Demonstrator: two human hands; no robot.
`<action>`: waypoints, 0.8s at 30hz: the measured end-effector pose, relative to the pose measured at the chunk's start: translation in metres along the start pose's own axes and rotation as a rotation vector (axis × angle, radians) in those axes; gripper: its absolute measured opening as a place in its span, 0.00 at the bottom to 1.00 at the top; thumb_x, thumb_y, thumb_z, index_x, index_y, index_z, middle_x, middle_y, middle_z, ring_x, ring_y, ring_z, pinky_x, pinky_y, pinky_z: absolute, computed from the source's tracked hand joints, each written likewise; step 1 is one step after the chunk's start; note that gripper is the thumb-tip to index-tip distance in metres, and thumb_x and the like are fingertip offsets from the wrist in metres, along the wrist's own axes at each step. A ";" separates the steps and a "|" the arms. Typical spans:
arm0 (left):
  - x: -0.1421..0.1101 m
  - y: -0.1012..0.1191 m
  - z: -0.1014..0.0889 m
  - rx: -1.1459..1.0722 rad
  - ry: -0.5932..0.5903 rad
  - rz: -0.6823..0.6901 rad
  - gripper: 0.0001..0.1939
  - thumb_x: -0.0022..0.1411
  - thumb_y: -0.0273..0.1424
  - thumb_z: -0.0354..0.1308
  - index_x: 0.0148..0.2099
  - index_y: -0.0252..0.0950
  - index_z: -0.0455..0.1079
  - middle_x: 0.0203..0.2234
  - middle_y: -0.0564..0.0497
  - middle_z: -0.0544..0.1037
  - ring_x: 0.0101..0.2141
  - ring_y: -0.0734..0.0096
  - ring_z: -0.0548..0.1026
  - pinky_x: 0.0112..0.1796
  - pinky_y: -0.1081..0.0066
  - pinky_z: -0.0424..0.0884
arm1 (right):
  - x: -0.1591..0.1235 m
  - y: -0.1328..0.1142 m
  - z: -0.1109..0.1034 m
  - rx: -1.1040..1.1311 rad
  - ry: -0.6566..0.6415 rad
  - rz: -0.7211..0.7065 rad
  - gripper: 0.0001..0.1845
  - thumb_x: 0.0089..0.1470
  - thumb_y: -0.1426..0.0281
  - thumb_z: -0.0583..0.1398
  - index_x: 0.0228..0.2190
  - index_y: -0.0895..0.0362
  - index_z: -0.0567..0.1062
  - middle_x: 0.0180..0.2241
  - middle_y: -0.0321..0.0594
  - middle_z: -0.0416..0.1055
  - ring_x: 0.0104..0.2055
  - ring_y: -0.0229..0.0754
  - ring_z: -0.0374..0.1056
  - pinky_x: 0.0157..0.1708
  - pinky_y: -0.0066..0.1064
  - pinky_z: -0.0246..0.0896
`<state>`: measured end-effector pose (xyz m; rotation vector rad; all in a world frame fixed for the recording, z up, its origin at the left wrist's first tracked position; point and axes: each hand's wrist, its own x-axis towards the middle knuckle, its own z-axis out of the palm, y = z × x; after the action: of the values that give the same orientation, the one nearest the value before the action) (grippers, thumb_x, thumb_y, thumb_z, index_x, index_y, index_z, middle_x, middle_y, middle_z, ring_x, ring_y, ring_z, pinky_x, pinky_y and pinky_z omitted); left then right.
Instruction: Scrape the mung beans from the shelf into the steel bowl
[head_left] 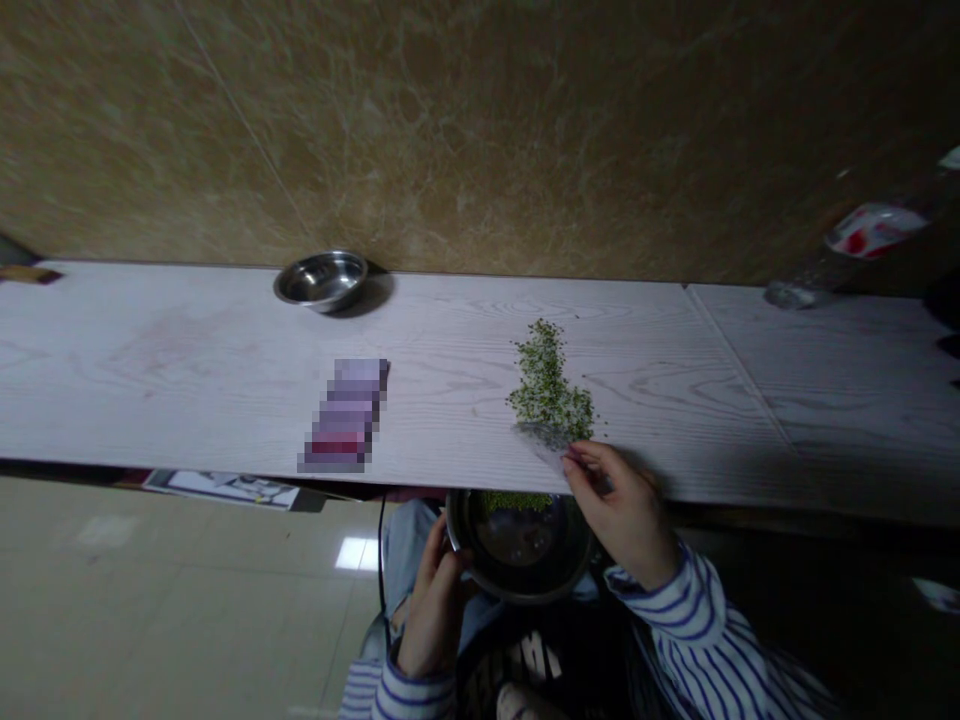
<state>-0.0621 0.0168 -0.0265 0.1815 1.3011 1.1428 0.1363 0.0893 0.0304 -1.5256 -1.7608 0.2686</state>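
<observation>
Two bare hands showed in the head view. Right hand: thumb and fingertips pinching a clear plastic piece at the near edge of a loose green grain pile, which lay spread on the pale wood-grain table. Left hand: thumb and fingers closed on the rim of a large metal bowl, just below the table's front edge; more green grains lay along its far side. Small steel bowl near the wall; clear bottle well to the right.
</observation>
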 end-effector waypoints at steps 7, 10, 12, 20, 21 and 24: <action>0.002 0.000 0.001 -0.010 0.028 0.010 0.33 0.47 0.32 0.60 0.58 0.43 0.65 0.51 0.45 0.74 0.46 0.56 0.72 0.31 0.70 0.68 | 0.009 -0.014 0.014 -0.133 0.017 -0.150 0.07 0.57 0.72 0.56 0.37 0.56 0.74 0.31 0.43 0.79 0.32 0.44 0.75 0.35 0.33 0.70; 0.002 -0.001 0.001 0.021 0.041 0.018 0.33 0.47 0.32 0.60 0.58 0.43 0.65 0.51 0.45 0.74 0.44 0.57 0.72 0.27 0.73 0.66 | 0.012 -0.009 0.011 -0.171 0.033 -0.140 0.07 0.57 0.71 0.56 0.38 0.57 0.74 0.31 0.43 0.79 0.33 0.45 0.75 0.35 0.33 0.70; 0.003 -0.002 0.002 0.016 0.042 0.020 0.34 0.47 0.32 0.60 0.59 0.43 0.65 0.52 0.44 0.73 0.45 0.55 0.72 0.27 0.72 0.66 | 0.014 -0.005 0.009 -0.187 0.047 -0.140 0.07 0.57 0.72 0.56 0.37 0.57 0.74 0.31 0.43 0.79 0.32 0.44 0.75 0.35 0.33 0.70; 0.003 -0.001 0.000 0.013 -0.042 0.002 0.32 0.51 0.31 0.58 0.60 0.43 0.61 0.55 0.44 0.69 0.52 0.52 0.67 0.35 0.67 0.69 | 0.021 0.006 0.009 -0.207 0.095 -0.180 0.07 0.56 0.72 0.57 0.37 0.59 0.74 0.29 0.43 0.78 0.30 0.44 0.75 0.33 0.34 0.69; 0.003 -0.001 0.000 0.019 -0.047 0.001 0.32 0.51 0.31 0.58 0.60 0.43 0.60 0.55 0.45 0.69 0.52 0.53 0.67 0.34 0.68 0.68 | 0.022 0.007 0.009 -0.208 0.095 -0.185 0.07 0.56 0.72 0.57 0.37 0.59 0.74 0.29 0.43 0.78 0.30 0.44 0.75 0.33 0.34 0.69; 0.003 -0.002 -0.001 0.040 -0.027 -0.002 0.32 0.51 0.32 0.58 0.60 0.44 0.61 0.55 0.45 0.70 0.51 0.53 0.67 0.33 0.68 0.68 | 0.024 0.010 0.009 -0.219 0.098 -0.198 0.07 0.57 0.72 0.57 0.37 0.59 0.74 0.29 0.43 0.78 0.30 0.45 0.75 0.34 0.35 0.69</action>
<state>-0.0625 0.0181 -0.0300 0.2249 1.3004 1.1097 0.1386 0.1168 0.0279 -1.4717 -1.8942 -0.0994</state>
